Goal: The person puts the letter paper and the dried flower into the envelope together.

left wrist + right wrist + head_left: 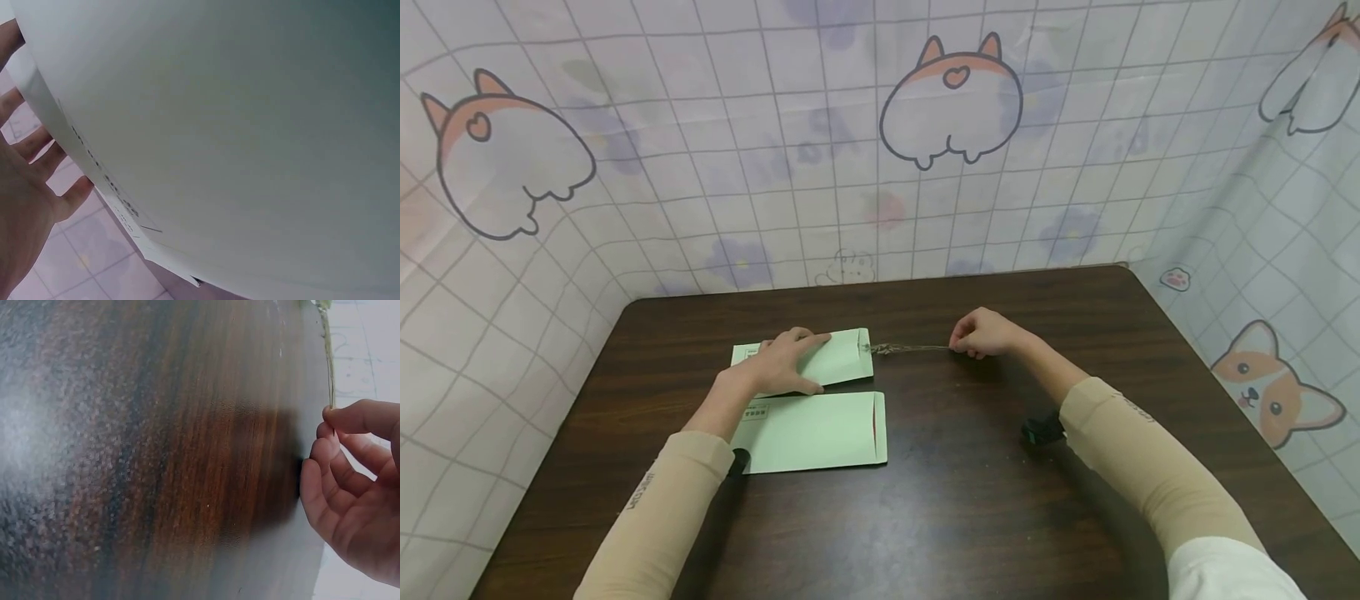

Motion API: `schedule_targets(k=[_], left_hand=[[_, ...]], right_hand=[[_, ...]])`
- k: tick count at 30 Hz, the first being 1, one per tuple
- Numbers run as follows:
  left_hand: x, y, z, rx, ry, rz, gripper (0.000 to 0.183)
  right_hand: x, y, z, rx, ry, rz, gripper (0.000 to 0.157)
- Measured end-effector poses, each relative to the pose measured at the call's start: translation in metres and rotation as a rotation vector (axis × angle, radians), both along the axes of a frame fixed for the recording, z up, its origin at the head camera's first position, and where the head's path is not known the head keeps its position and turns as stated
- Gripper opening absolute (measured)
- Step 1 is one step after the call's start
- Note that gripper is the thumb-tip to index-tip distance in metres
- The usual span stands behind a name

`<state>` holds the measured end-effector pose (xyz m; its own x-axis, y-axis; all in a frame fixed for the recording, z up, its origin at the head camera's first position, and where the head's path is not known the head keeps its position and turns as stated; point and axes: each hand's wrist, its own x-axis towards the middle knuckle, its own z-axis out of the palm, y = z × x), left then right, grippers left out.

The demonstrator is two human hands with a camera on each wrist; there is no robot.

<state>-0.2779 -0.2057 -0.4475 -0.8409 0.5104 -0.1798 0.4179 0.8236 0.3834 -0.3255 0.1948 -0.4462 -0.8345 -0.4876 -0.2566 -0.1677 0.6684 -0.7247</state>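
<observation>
Two pale green envelopes lie one behind the other on the table in the head view. Spread over the far envelope (842, 357) is my left hand (781, 363), its fingers fairly straight on the paper. The near envelope (820, 433) lies just in front of it, with a thin red strip showing at its right end. My right hand (988, 333) pinches the thin stem end of a dried sprig (887, 348) between thumb and fingertips. The sprig's bushy end is at the far envelope's right end; whether part of it is inside I cannot tell. In the right wrist view the stems (330, 369) run up from the fingertips.
The dark wooden table (970, 500) has its back edge against a patterned curtain (820, 208). A dark strapped object (1042, 430) shows under the right forearm, and a small black one (740, 461) beside the left wrist.
</observation>
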Motion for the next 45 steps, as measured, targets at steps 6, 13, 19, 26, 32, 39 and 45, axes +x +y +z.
schedule_targets(k=[6,13,19,26,32,39,45], left_hand=[[-0.001,-0.001,-0.002,-0.003,0.009,-0.002,0.093],[0.0,-0.001,-0.002,-0.001,0.002,0.004,0.094],[-0.001,-0.001,-0.004,0.003,0.006,0.004,0.094],[-0.001,-0.001,-0.005,0.007,0.009,-0.002,0.093],[-0.002,-0.002,-0.006,0.006,0.012,0.001,0.093],[-0.003,-0.003,-0.007,0.009,0.013,0.0,0.093],[-0.002,-0.003,-0.006,0.012,0.012,0.0,0.093]], right_hand=[[0.0,-0.005,0.0,-0.019,0.002,0.006,0.016],[0.001,-0.016,-0.001,-0.056,0.01,0.032,0.016],[0.001,-0.029,-0.004,-0.092,0.023,0.068,0.016],[0.002,-0.042,-0.007,-0.076,0.041,0.067,0.015],[0.001,-0.049,-0.011,-0.082,0.068,0.062,0.015],[0.003,-0.058,-0.011,-0.086,0.098,0.054,0.015],[0.004,-0.066,-0.009,-0.089,0.102,0.064,0.016]])
